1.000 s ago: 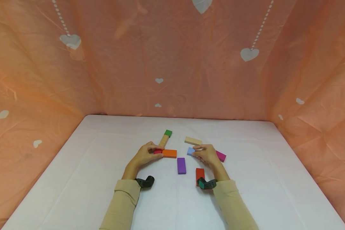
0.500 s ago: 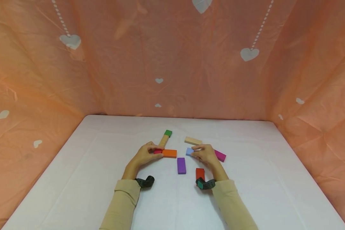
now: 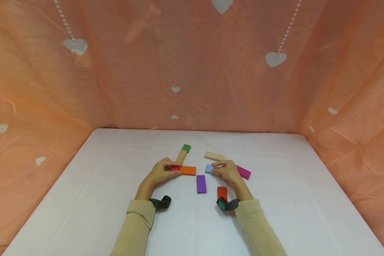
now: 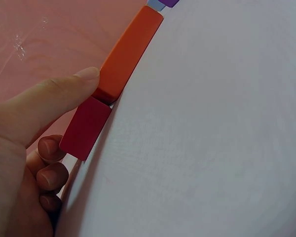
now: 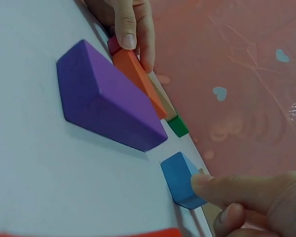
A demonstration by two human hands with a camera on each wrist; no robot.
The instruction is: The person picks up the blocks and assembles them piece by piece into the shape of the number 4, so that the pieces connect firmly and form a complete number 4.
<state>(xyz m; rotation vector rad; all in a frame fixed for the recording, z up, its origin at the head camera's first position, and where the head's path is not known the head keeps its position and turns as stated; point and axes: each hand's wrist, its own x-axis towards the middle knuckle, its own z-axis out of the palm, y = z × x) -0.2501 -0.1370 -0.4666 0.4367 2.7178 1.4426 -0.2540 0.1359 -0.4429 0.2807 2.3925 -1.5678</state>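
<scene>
My left hand (image 3: 160,171) pinches the orange block (image 3: 188,171) at its left end, thumb on the near side, a finger on the far side. Against that end lies a red block (image 4: 87,128), partly hidden by the hand in the head view. Behind them a tan block (image 3: 181,156) leads to a green block (image 3: 186,148). To the right, my right hand (image 3: 227,171) pinches a light blue block (image 3: 209,169) between thumb and fingers. A gap separates the blue block from the orange one. Just in front of that gap lies a purple block (image 3: 201,184).
A pale wooden block (image 3: 214,156) lies behind my right hand, and a magenta block (image 3: 243,172) to its right. Under my right wrist is a red-orange block (image 3: 222,192), partly covered by the wrist strap (image 3: 228,204). Orange cloth (image 3: 195,71) surrounds the white table (image 3: 115,213).
My right hand has slid the light blue block a little to the left, nearer the orange block and away from the magenta one. My left hand has stayed in place.
</scene>
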